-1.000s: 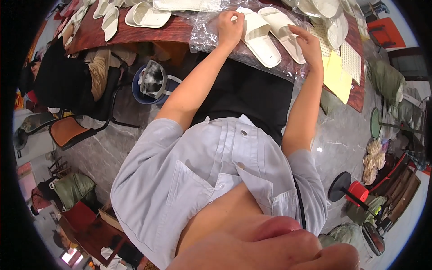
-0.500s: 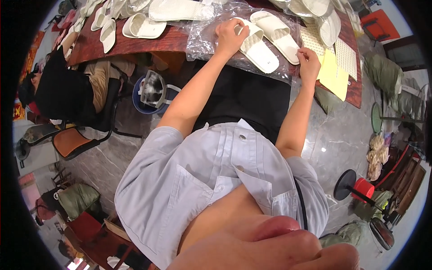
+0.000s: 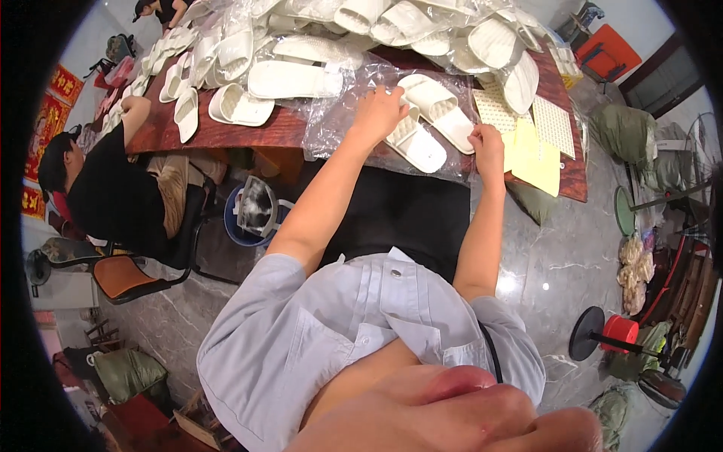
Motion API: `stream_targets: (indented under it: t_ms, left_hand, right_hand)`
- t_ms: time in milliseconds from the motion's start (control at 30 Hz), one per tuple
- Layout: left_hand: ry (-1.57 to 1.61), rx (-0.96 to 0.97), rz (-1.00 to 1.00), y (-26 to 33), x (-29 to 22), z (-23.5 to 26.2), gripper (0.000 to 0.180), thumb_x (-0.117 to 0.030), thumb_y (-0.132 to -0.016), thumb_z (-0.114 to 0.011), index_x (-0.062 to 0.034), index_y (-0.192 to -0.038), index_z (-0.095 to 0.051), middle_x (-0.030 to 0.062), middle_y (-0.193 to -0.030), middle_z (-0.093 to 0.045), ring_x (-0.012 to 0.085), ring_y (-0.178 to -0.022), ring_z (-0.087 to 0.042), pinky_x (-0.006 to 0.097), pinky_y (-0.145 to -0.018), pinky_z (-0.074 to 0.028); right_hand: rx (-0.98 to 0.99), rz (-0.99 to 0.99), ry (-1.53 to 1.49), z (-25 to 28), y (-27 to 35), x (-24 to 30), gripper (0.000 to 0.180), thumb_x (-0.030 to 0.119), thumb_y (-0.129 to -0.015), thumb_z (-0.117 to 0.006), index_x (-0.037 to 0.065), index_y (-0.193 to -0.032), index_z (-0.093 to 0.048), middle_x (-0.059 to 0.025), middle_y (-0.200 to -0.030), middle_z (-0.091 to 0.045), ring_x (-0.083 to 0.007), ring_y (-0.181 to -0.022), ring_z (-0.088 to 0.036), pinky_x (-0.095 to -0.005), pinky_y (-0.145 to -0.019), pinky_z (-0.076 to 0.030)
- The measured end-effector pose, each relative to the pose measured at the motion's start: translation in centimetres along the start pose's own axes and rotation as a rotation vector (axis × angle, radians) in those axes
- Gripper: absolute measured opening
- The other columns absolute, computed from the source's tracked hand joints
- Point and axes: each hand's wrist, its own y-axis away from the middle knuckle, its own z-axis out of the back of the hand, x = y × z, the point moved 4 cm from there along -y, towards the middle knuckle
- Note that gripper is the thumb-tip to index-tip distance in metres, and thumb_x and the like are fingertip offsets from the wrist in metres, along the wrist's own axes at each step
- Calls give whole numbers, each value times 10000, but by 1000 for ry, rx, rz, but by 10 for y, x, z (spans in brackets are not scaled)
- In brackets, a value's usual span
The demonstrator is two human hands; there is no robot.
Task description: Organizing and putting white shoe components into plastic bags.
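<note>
Two cream slippers lie side by side on a clear plastic bag near the table's front edge. My left hand is over the left slipper, beside its strap, with bent fingers. Whether those fingers grip the slipper or the bag is hidden. By the front end of the right slipper, my right hand has its fingers pressed together at the slipper's edge. What lies between these fingertips, slipper or plastic film, is too small to tell.
Bagged cream slippers pile up across the back of the dark red table. Yellow sheets lie right of my right hand. A person in black sits at the left. A blue bucket stands below the table.
The whole view has shifted, so the table sits lower and more of the slipper pile shows. My left hand has moved from the left slipper's strap toward its far left side.
</note>
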Motion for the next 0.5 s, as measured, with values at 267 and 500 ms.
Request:
stream_targets:
  t_ms: [267,500]
  left_hand:
    - [-5,38,-6,-21,-24,-26,667,-597,-858,-562,-204,-1387,-455,246,-1195,-532,430,-1102,-513,515,-914,-440]
    - [17,-121,-9,-18,-28,-30,606,-557,-852,-585,-202,-1337,-508,221,-1141,-549,399,-1074,-499,513,-880,-399]
  right_hand:
    - [-39,-78,-148,-1,6,5,177,-26,-747,-678,1,-895,-585,-113,-831,-591,-258,-778,-555,-361,-721,-458]
    - [-14,-40,-109,2,2,4,162,-14,-758,-667,-2,-899,-589,-110,-870,-593,-259,-793,-549,-355,-733,-451]
